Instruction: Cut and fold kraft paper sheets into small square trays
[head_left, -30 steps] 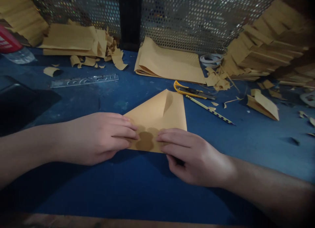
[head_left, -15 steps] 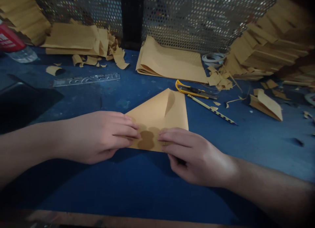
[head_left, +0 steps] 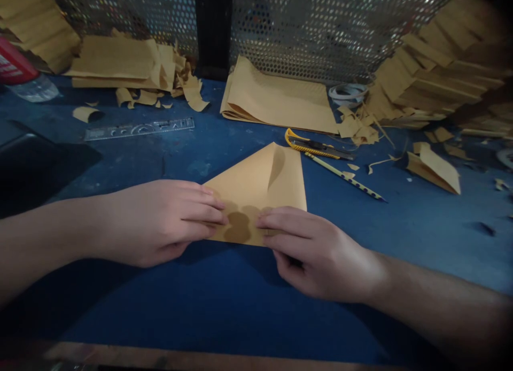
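A folded sheet of brown paper [head_left: 248, 184] lies on the blue tabletop in front of me, its far corner pointed and a fold running down its right part. My left hand [head_left: 172, 221] grips the paper's near left edge, fingertips on top and thumb mostly hidden below. On the near right edge, my right hand [head_left: 312, 248] pinches the same sheet, fingers on top and thumb underneath. The shadows of my fingers fall on the paper between them. Just beyond its far right corner lie a yellow box cutter [head_left: 315, 145] and a spotted pencil [head_left: 347, 177].
A clear ruler [head_left: 140, 129] lies at the left. Brown paper stacks [head_left: 280, 95] stand against the perforated metal screen [head_left: 336, 34], with scraps about them. A roll of tape [head_left: 348, 93] sits at the back right, a red-labelled bottle [head_left: 24, 71] at the far left.
Almost nothing differs: both hands stay in the same places on the paper. The whole view has shifted very slightly.
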The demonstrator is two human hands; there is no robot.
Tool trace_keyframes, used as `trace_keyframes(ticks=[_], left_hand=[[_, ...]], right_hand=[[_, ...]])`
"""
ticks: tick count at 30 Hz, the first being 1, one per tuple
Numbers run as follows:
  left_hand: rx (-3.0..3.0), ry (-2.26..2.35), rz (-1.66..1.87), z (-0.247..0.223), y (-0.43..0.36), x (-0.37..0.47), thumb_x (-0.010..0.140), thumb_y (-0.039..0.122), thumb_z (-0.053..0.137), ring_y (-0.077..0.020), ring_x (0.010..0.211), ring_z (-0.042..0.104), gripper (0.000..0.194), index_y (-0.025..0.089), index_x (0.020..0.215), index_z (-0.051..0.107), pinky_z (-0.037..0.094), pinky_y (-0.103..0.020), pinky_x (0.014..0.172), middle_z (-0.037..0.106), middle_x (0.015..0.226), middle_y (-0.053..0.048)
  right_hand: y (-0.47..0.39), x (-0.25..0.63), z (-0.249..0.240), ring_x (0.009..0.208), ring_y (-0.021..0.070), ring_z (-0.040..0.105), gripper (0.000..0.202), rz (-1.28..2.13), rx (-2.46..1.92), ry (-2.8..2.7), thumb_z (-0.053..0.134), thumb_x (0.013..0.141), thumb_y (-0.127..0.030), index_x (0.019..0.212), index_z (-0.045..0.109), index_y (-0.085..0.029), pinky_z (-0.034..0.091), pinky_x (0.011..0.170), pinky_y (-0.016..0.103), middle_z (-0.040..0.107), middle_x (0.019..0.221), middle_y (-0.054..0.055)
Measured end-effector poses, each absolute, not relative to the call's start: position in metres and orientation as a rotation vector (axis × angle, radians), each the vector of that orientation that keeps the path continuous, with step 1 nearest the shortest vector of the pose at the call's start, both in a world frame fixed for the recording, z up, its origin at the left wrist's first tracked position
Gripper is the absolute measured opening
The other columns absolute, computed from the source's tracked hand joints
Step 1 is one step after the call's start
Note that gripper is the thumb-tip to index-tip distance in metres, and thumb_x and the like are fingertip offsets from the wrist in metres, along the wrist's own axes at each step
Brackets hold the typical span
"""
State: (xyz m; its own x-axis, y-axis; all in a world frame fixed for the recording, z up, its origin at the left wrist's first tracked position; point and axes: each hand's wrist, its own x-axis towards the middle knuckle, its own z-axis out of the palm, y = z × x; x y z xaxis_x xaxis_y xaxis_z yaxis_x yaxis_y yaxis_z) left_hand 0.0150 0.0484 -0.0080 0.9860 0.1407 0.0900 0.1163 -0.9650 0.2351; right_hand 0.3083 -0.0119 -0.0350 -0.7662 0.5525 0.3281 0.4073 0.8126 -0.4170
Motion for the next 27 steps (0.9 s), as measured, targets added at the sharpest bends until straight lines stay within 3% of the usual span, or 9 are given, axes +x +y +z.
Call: trace_keyframes(ticks=[13, 27], left_hand=[[2.894, 0.168, 0.176, -0.007, 0.048, 0.017, 0.087, 0.010, 0.049, -0.0215, 0.120, 0.061, 0.035, 0.013, 0.118, 0.067, 0.043, -0.037, 0.112, 0.066, 0.128, -0.011], [2.987, 0.254, 0.038, -0.007, 0.036, 0.015, 0.090, 0.013, 0.045, -0.0198, 0.126, 0.056, 0.035, 0.019, 0.115, 0.068, 0.040, -0.038, 0.114, 0.059, 0.138, -0.003]], right_hand=[[-0.012, 0.307, -0.035, 0.107, 0.0209, 0.064, 0.013, 0.432, -0.732, -2.541, 0.057, 0.085, -0.008, 0.086, 0.068, -0.014, 0.054, 0.098, 0.034, 0.067, 0.112, 0.013], [-0.012, 0.304, -0.035, 0.105, 0.0201, 0.064, 0.012, 0.412, -0.748, -2.572, 0.057, 0.087, -0.009, 0.079, 0.065, -0.013, 0.052, 0.098, 0.034, 0.068, 0.107, 0.012]])
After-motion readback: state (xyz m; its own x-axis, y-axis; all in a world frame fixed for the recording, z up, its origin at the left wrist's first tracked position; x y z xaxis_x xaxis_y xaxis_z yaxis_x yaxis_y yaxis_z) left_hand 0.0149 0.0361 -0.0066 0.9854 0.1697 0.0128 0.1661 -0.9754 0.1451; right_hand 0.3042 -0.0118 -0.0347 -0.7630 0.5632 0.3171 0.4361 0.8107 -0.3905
